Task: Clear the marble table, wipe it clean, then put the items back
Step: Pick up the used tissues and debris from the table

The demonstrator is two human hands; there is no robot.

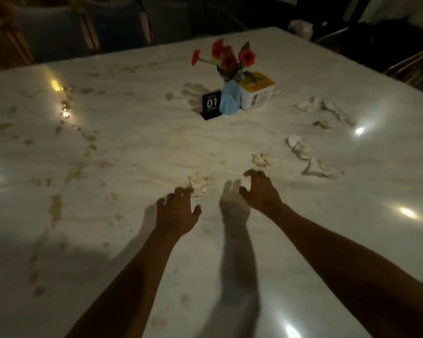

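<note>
The white marble table (pixel 137 142) is smeared with brownish stains, mostly on its left half. At its middle stand a blue vase of red flowers (pixel 228 100), a black "01" number sign (pixel 211 103) and a white box with a yellow top (pixel 257 92). Crumpled tissues lie about: one (pixel 198 182) at my left fingertips, one (pixel 260 159) just beyond my right hand, others (pixel 310 159) to the right. My left hand (pixel 177 212) reaches out with fingers spread, holding nothing. My right hand (pixel 260 191) hovers with fingers loosely curled, empty.
More tissues (pixel 320 108) lie at the far right of the table. Chairs (pixel 59 28) stand beyond the far edge, and another chair (pixel 415 64) at the right corner. The room is dim, with lamp reflections on the marble.
</note>
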